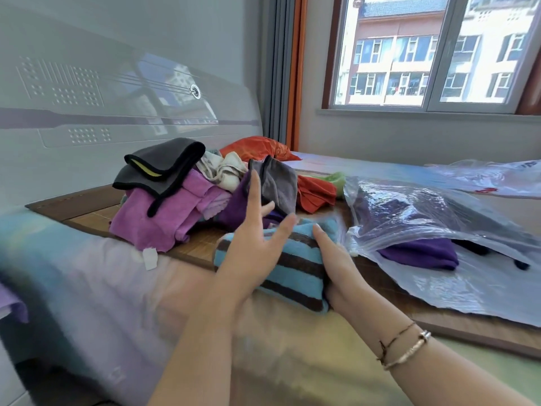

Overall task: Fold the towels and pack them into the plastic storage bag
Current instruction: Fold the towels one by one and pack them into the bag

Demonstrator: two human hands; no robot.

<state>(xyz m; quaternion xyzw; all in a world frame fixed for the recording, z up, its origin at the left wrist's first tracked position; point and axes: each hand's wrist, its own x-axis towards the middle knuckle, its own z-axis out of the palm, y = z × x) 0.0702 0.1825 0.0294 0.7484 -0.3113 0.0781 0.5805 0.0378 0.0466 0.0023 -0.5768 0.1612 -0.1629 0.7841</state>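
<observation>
Right, I've got the blue-and-brown striped towel folded into a thick little bundle on the bed, near the edge of the bamboo mat. My right hand is wrapped round its right end, fingers tucked underneath, thumb on top; that's the working grip. My left hand is spread wide with straight fingers, over the bundle's left side, holding nothing; whether the palm actually touches the cloth I can't tell.

This thing is soft terry, light, and springy: I'd judge the folds want to pop open the moment pressure comes off. So the hold belongs across the folded thickness, pinching all layers together, not on one loose edge.

The plastic storage bag lies just to the right, mouth facing me, with a purple towel already inside. That film looks slick and floppy, so I expect the mouth needs lifting before the bundle slides in.

On the far left sits the heap of unfolded towels, plenty left.
</observation>
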